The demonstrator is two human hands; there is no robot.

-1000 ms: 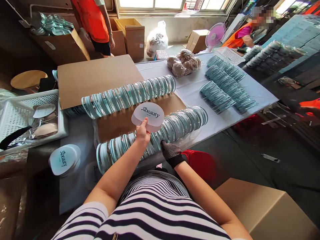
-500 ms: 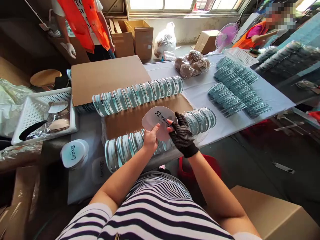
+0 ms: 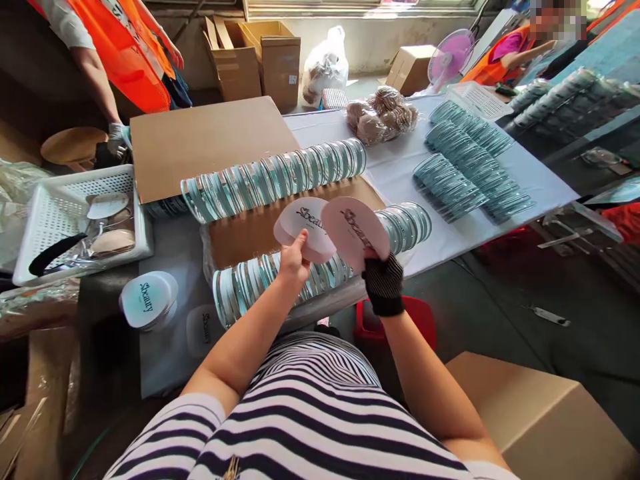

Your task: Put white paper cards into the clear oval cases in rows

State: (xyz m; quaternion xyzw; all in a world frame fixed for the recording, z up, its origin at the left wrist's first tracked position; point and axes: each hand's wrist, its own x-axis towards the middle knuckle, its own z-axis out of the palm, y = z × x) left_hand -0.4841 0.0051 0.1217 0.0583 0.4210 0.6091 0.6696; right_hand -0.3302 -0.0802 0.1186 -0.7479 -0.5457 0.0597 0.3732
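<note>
My bare left hand (image 3: 295, 261) pinches a small stack of rounded, translucent sheets (image 3: 290, 217) printed with "beauty", its thumb on top. In my right hand (image 3: 384, 283), which wears a black ribbed glove, is a pinkish rounded sheet (image 3: 350, 217) with the same print. This sheet is raised and overlaps the right edge of the stack in view. Below and behind my hands run rows of round, silvery-rimmed discs standing on edge: a front row (image 3: 240, 293), partly hidden by my hands, and a back row (image 3: 275, 177). Brown cardboard (image 3: 230, 237) lies between them.
More printed sheets (image 3: 147, 300) lie at the table's left. A white basket (image 3: 30, 233) holds a black-handled tool and beige pieces. Wrapped bundles (image 3: 383, 117) and disc rows (image 3: 470, 157) sit on the right. A co-worker's gloved hand (image 3: 119, 139) is at the cardboard's left corner.
My right hand has drawn away from the stack to the right, now with a sheet in it. The co-worker at left has leaned in, a hand now by the cardboard. The view has shifted slightly.
</note>
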